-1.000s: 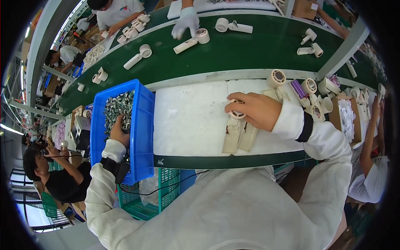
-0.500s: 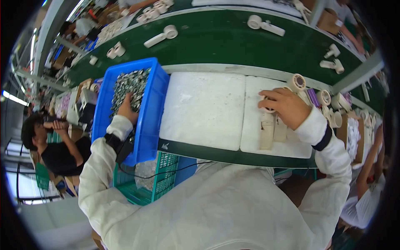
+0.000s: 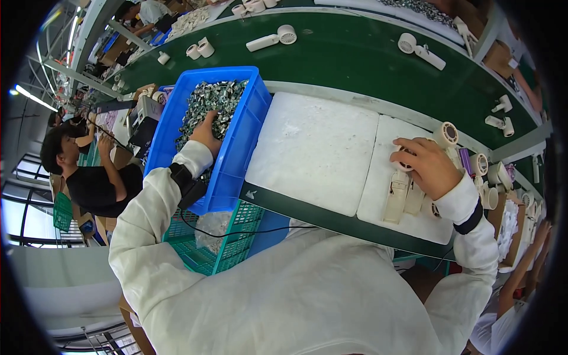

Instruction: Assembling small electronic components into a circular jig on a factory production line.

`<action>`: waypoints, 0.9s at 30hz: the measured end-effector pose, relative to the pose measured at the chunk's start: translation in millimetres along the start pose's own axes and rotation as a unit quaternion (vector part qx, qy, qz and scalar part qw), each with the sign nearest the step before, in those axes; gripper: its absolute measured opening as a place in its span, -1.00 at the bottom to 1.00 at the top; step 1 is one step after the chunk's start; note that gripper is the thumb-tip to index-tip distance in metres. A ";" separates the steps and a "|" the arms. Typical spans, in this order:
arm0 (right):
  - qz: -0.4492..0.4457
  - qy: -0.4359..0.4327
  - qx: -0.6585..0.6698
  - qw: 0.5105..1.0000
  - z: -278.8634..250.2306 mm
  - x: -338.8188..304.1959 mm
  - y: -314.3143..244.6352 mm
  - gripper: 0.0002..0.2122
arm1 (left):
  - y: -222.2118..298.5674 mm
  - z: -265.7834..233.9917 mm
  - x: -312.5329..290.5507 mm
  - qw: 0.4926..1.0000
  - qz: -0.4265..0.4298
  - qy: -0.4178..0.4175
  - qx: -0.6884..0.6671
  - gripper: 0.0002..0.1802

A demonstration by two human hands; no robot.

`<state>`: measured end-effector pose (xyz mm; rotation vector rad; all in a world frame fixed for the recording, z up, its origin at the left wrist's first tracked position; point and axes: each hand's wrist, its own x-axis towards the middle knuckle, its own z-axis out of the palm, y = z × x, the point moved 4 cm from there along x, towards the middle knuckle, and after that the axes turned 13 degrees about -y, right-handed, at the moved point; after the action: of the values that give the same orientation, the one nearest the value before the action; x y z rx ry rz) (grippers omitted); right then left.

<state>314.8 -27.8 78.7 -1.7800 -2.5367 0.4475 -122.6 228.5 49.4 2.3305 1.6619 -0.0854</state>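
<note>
Our right hand grasps a fan, seemingly unfinished since its handle looks open; our left hand sits among metal pieces in the blue bin, grip hidden.

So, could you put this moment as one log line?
left grip: among small metal parts, in blue bin | right grip: around round end of cream housing | surface: white foam pads

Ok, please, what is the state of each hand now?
Left hand: among metal parts in the blue bin; grip cannot be told.
Right hand: holding a cream fan by its head.
</note>
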 end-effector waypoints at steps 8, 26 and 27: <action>0.004 0.001 0.005 1.000 0.2 1.2 -0.7 -0.61 | -7.4 -0.4 -0.6 0.999 -0.011 0.009 -0.038 -0.22; 0.015 -0.012 0.001 1.000 3.5 2.9 1.4 -0.52 | 1.9 -8.3 -0.5 0.999 0.010 0.032 -0.039 -0.21; 0.018 -0.010 -0.001 1.000 4.5 2.5 1.5 -0.52 | -2.1 -9.0 -0.7 0.999 0.009 0.027 -0.046 -0.22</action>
<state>314.5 -26.1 73.6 -1.8341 -2.5228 0.4655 -125.8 230.8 57.8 2.2980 1.6345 0.0558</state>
